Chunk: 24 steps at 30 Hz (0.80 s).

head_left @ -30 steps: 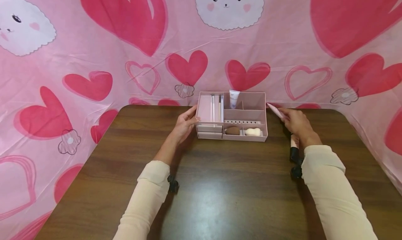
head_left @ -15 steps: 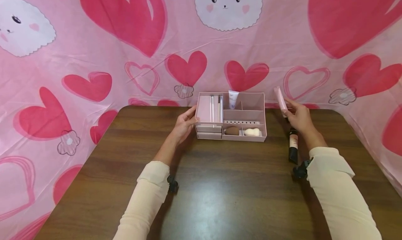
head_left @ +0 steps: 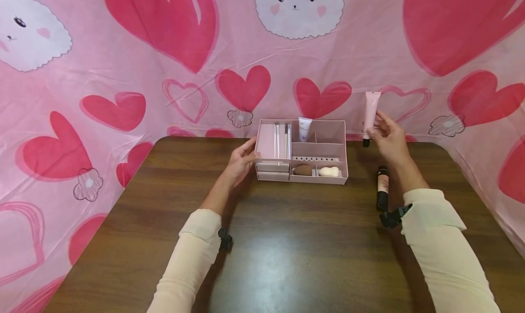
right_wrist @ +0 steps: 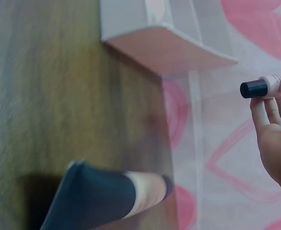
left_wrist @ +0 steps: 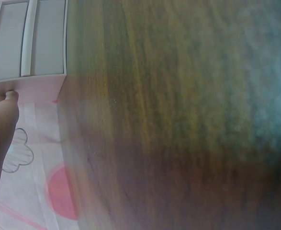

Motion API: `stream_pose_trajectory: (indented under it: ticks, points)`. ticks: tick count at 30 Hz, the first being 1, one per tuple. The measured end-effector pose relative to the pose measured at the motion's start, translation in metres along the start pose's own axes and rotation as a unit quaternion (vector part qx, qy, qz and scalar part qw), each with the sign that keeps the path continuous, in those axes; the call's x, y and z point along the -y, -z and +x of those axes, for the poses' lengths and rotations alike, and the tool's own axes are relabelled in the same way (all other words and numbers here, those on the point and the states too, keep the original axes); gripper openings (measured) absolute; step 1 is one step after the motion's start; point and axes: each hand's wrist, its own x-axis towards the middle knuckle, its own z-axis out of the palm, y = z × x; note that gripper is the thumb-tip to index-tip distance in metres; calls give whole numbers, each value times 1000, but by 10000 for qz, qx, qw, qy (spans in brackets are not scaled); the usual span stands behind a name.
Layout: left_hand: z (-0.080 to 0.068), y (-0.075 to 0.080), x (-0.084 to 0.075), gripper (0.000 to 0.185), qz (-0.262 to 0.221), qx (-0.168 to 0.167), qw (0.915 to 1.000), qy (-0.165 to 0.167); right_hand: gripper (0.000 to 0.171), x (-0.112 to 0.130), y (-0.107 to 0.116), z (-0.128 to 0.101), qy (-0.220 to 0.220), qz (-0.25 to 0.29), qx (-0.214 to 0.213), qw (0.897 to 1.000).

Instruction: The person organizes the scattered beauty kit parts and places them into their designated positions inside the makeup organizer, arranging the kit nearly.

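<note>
A pink makeup organizer (head_left: 320, 180) stands at the back of the wooden table. My left hand (head_left: 241, 164) rests against its left side wall, and the fingertips touch that wall in the left wrist view. Above the table, right of the organizer, my right hand (head_left: 391, 142) pinches a pink squeeze tube (head_left: 371, 110) between thumb and fingers. The tube is held upright, its black cap (right_wrist: 253, 89) pointing down. Near the right wrist a beige-and-black cosmetic tube (head_left: 383, 185) stands on the table.
Brushes (head_left: 277, 140) lie on the organizer's left top. A small white tube (head_left: 304, 129) leans in a back compartment. A brown sponge (head_left: 303, 170) and a cream sponge (head_left: 329, 171) sit in the front ones. A pink heart-print cloth (head_left: 184, 39) hangs behind the table (head_left: 262, 249).
My right hand has lifted the pink tube and turned it from slanted to upright, drawing it up off the table's back edge. The left hand stays at the organizer.
</note>
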Motion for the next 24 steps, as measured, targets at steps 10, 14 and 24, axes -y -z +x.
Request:
stream_pose_trajectory:
  ticks: [10,14,24]
  points:
    - [0,0,0,67,-79,-13,10000,-7,64,20,-19,4,-436,2726,656,9589]
    - [0,1,0,67,-41,4,10000,20,36,20,-24,5,-510,2838,698,9550]
    - [1,2,2,68,-189,4,9998,20,10,26,-39,8,-683,2171,467,9726]
